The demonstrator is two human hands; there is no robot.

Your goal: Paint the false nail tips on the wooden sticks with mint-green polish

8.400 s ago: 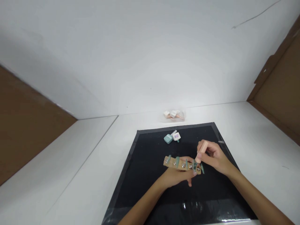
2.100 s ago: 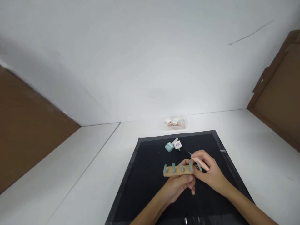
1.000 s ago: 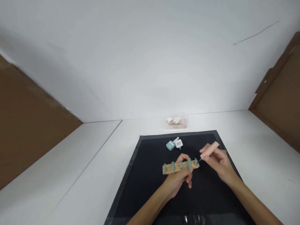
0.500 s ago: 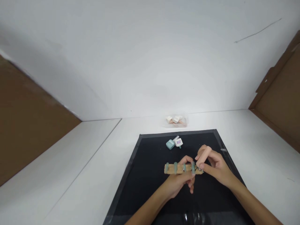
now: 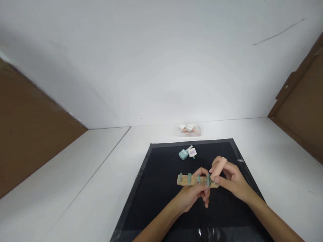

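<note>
My left hand (image 5: 195, 193) grips a narrow tan, wood-like strip (image 5: 193, 180) from below, with the thumb along its near edge and fingers behind. Several teal, nail-shaped pieces (image 5: 189, 178) sit crosswise along the strip. In my right hand (image 5: 233, 178) is a pale pink cylindrical handle (image 5: 219, 168), pinched between thumb and fingers and tilted. Its lower end meets or hovers over the strip's right end; I cannot tell which. Small shiny bits show there, too small to make out.
Beyond the hands, a teal square bottle-like item (image 5: 183, 154) and a white one with a purple label (image 5: 192, 152) lie on the black mat (image 5: 161, 168). A clear tray (image 5: 199, 133) with white and pinkish items stands behind. Brown panels (image 5: 302, 101) flank the white table.
Both hands keep nearly the same place. The strip has tilted slightly, and the pink handle has shifted a touch to the left.
</note>
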